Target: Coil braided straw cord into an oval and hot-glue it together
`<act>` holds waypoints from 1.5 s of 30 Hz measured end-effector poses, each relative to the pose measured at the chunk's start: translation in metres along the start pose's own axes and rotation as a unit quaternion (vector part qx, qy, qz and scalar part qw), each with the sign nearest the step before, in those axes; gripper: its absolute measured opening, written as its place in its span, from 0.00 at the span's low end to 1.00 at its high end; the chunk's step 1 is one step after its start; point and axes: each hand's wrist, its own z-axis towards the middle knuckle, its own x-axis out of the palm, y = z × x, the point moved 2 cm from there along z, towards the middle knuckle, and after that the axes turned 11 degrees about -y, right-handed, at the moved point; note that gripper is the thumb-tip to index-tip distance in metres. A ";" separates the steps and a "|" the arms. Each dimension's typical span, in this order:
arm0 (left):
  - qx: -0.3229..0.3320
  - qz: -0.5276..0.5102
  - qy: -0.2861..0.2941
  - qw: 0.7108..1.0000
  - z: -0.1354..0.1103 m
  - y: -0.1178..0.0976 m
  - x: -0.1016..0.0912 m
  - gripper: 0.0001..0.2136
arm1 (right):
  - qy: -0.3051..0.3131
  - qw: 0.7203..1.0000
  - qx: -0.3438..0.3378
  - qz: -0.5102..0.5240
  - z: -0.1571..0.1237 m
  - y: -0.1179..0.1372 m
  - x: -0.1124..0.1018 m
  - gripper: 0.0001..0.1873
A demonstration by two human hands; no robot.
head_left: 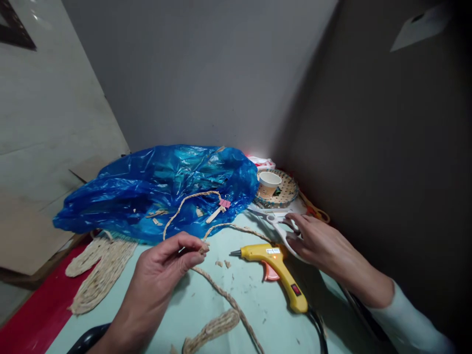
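Note:
My left hand (162,275) is closed in a pinch, with a small tan bit of fibre (203,248) at the fingertips. A braided straw cord (224,294) runs behind that hand and across the table; whether the fingers also grip it is hidden. My right hand (319,243) is closed around the white handles of a pair of scissors (275,221), blades pointing left. Below the scissors lies a yellow hot glue gun (275,255) with an orange trigger and a small lit light. A coiled straw piece (214,330) rests near the front edge of view.
A crumpled blue plastic bag (158,172) covers the back left. A woven basket (289,189) holds a white cup (270,179). Flat coiled straw pieces (106,270) lie at left. A pink clip (224,203) sits on the bag. Grey walls stand behind and at right.

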 end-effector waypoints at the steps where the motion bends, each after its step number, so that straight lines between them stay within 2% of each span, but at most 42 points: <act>1: -0.005 -0.004 0.000 1.000 -0.001 0.001 0.000 0.01 | -0.005 1.000 -0.001 -0.011 0.001 -0.007 0.009 0.15; 4: 0.001 -0.007 0.005 1.000 -0.004 0.001 0.000 0.02 | -0.030 0.999 0.004 -0.032 0.005 -0.021 0.029 0.14; 7: 0.066 0.005 0.025 0.997 -0.007 -0.002 0.001 0.05 | -0.057 0.998 0.005 -0.025 0.009 -0.018 0.027 0.12; 10: 0.089 -0.017 0.048 0.995 -0.011 -0.005 0.003 0.08 | -0.078 0.996 -0.024 0.032 0.012 0.009 0.009 0.13; 13: 0.111 -0.048 0.068 0.990 -0.016 -0.009 0.005 0.09 | -0.073 0.981 -0.098 0.149 0.014 0.059 -0.013 0.15; 15: 0.130 -0.051 0.043 0.989 -0.019 -0.013 0.004 0.10 | -0.058 0.957 -0.157 0.236 0.016 0.095 -0.022 0.17; 17: 0.140 -0.048 0.015 0.989 -0.022 -0.017 0.003 0.10 | -0.048 0.892 -0.210 0.397 0.019 0.125 -0.027 0.16; 20: 0.138 -0.066 -0.013 0.988 -0.026 -0.024 0.002 0.09 | -0.052 0.853 -0.228 0.467 0.026 0.146 -0.026 0.10; 23: 0.102 -0.061 -0.033 0.992 -0.025 -0.027 -0.003 0.07 | -0.058 0.846 -0.232 0.477 0.032 0.144 -0.024 0.07; 25: 0.091 0.002 -0.074 0.993 -0.023 -0.023 -0.011 0.08 | -0.055 0.846 -0.179 0.499 0.037 0.132 -0.026 0.05; 27: 0.129 0.119 -0.095 0.980 -0.021 -0.016 -0.021 0.09 | -0.064 0.842 -0.107 0.524 0.042 0.116 -0.030 0.06; 28: 0.170 0.188 -0.065 0.965 -0.022 -0.010 -0.024 0.07 | -0.081 0.836 -0.076 0.538 0.044 0.107 -0.033 0.07; 29: 0.191 0.225 0.000 0.955 -0.023 -0.002 -0.026 0.07 | -0.104 0.826 -0.049 0.552 0.046 0.099 -0.035 0.07; 31: 0.202 0.280 0.130 0.929 -0.029 0.016 -0.028 0.08 | -0.148 0.802 -0.008 0.579 0.049 0.085 -0.038 0.06; 33: 0.187 0.338 0.196 0.901 -0.037 0.033 -0.028 0.08 | -0.173 0.781 0.015 0.600 0.049 0.077 -0.038 0.06; 35: 0.181 0.378 0.223 0.880 -0.045 0.043 -0.024 0.06 | -0.174 0.775 0.017 0.607 0.046 0.075 -0.035 0.06; 38: 0.208 0.395 0.228 0.865 -0.053 0.046 -0.016 0.01 | -0.157 0.784 0.009 0.601 0.036 0.078 -0.029 0.09; 42: 0.238 0.397 0.251 0.850 -0.049 0.036 -0.012 0.04 | -0.124 0.796 0.013 0.592 0.020 0.083 -0.024 0.09; 45: 0.263 0.368 0.252 0.855 -0.037 0.019 -0.014 0.01 | -0.061 0.813 0.023 0.578 0.010 0.091 -0.026 0.09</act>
